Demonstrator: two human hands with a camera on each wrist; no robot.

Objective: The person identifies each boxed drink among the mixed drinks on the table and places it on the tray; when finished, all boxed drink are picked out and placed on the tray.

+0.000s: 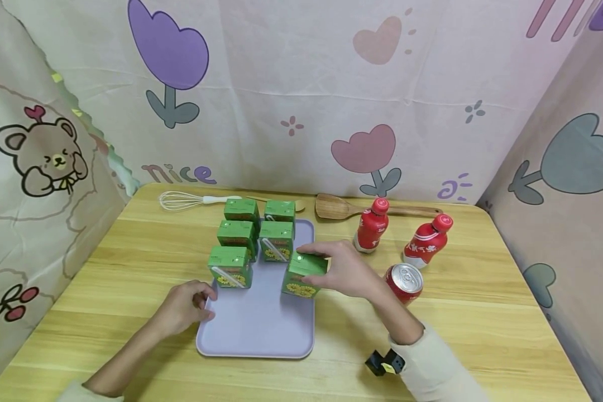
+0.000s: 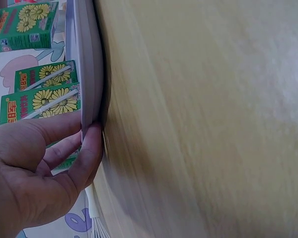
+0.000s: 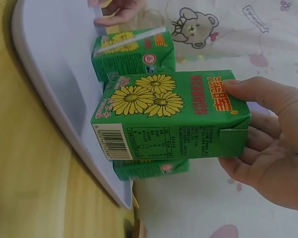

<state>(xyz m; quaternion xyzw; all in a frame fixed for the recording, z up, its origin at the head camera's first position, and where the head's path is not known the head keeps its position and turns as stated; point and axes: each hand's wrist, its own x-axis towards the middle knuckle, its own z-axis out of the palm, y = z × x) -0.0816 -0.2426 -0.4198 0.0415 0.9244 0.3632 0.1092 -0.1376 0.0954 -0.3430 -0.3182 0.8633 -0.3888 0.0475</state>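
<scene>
A green drink carton [image 1: 297,287] printed with yellow flowers is gripped by its upper end in my right hand [image 1: 349,271]. It hangs close over the right side of the lilac tray [image 1: 261,332]; in the right wrist view its barcode end [image 3: 111,141] faces the tray. My left hand [image 1: 183,306] pinches the tray's left rim [image 2: 89,64] between thumb and fingers. Several matching cartons stand upright on the tray in two columns, with the front left carton [image 1: 231,268] near my left fingers and another carton [image 1: 276,241] behind the held one.
Right of the tray stand a red can [image 1: 404,282] and two red bottles, one nearer the tray [image 1: 372,226] and one farther right [image 1: 426,243]. Along the back lie a whisk [image 1: 181,200] and a wooden spatula [image 1: 334,206]. A patterned cloth [image 1: 291,84] hangs behind the table.
</scene>
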